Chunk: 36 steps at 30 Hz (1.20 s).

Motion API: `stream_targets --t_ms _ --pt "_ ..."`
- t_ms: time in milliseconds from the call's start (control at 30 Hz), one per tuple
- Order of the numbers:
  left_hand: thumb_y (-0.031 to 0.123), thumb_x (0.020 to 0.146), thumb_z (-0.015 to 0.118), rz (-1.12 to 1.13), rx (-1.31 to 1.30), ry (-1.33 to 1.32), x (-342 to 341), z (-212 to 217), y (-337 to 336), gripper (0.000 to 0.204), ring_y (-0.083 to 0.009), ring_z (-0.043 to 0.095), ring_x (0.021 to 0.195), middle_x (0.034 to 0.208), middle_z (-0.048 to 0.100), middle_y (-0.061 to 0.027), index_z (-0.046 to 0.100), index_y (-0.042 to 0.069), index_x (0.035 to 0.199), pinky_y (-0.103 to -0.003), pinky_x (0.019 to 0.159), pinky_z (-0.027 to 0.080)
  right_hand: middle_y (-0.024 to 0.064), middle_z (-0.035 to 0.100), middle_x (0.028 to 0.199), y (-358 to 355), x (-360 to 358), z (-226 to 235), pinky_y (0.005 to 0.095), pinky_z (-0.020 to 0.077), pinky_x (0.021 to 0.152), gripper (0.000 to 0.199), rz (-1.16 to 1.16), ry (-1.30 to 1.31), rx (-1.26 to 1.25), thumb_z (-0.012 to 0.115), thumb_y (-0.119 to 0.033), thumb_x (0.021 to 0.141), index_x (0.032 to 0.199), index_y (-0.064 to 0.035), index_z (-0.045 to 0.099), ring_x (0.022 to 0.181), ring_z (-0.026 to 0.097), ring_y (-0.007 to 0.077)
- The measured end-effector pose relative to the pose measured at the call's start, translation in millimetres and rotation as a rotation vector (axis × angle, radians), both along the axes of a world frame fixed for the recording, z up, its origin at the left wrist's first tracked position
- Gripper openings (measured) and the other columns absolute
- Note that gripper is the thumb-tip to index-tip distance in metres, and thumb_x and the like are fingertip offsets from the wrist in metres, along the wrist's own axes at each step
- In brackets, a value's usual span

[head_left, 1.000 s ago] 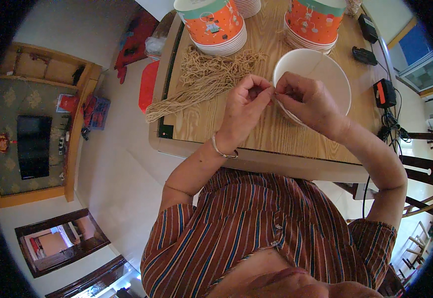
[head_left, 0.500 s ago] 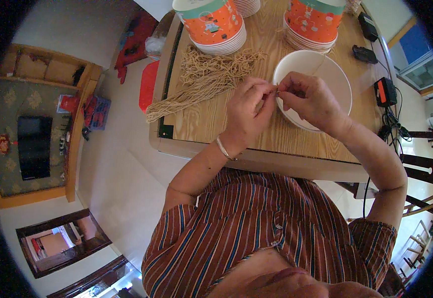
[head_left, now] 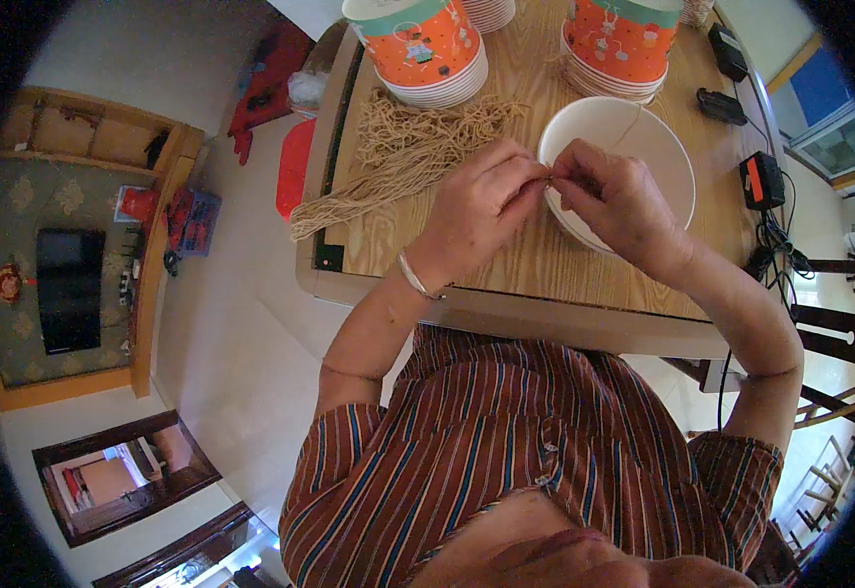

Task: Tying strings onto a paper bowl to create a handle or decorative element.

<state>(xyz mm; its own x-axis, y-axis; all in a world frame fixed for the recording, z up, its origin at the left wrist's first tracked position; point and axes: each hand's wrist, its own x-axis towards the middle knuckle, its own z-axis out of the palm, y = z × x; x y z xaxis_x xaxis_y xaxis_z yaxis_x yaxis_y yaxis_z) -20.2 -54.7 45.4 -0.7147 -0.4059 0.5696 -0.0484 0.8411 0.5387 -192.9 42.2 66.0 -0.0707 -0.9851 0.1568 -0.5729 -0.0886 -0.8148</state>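
My left hand [head_left: 481, 206] and my right hand [head_left: 623, 201] meet fingertip to fingertip at the near left rim of a white paper bowl [head_left: 667, 157]. Both are closed in a pinch. A thin tan string [head_left: 633, 120] shows inside the bowl, running up from behind my right hand. The bit between the fingertips is tiny and mostly covered, but it looks like the same string. Left of the bowl, a loose heap of tan strings [head_left: 417, 147] spreads on the wooden table [head_left: 535, 279], its straighter ends reaching the left edge.
Two stacks of orange and green paper bowls, a left stack [head_left: 432, 49] and a right stack [head_left: 615, 44], stand at the back. Black adapters, one with an orange label [head_left: 762, 181], and cables line the right edge. A red stool [head_left: 295, 171] is beyond the left edge.
My left hand has turned and its wrist has shifted a little left, with the back of the hand now more in view. The fingertips stay together and my right hand is almost unmoved.
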Motion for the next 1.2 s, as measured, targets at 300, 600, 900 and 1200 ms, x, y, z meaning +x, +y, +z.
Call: stream_targets --t_ms 300,600,900,1200 --pt "-0.002 0.078 0.066 -0.038 0.186 0.022 -3 -3 -1 0.014 -0.0242 0.063 0.078 0.087 0.059 -0.0092 0.063 0.001 0.092 -0.033 0.07 0.052 0.0179 0.063 0.085 0 -1 1 0.0449 0.052 0.063 0.011 0.057 0.312 -0.251 0.06 -0.009 0.088 0.094 -0.0029 0.053 0.075 0.064 0.0384" --pt "-0.004 0.077 0.064 -0.035 0.239 0.065 -5 -11 -2 0.014 -0.0202 0.061 0.076 0.084 0.058 -0.0091 0.061 0.0 0.09 -0.029 0.07 0.05 0.0188 0.064 0.089 -2 0 -5 0.0466 0.0528 0.066 0.013 -0.003 0.251 -0.168 0.059 -0.009 0.087 0.099 -0.0048 0.054 0.08 0.064 0.04" --pt "-0.004 0.084 0.062 -0.122 0.489 0.089 -2 -24 -5 0.012 -0.0124 0.058 0.082 0.089 0.056 -0.0022 0.06 0.002 0.094 -0.025 0.073 0.049 0.0182 0.065 0.075 -6 -4 -1 0.0408 0.0525 0.064 0.007 0.005 0.043 -0.031 0.061 -0.008 0.085 0.089 -0.0019 0.06 0.071 0.066 0.0348" --pt "0.005 0.091 0.06 -0.114 1.158 0.149 -1 -20 6 0.005 -0.0071 0.058 0.076 0.086 0.062 0.0007 0.063 0.003 0.094 -0.022 0.068 0.049 0.0166 0.065 0.073 -6 -5 -1 0.0379 0.0519 0.061 0.01 0.006 -0.002 0.022 0.061 -0.01 0.085 0.089 -0.0007 0.062 0.065 0.066 0.027"
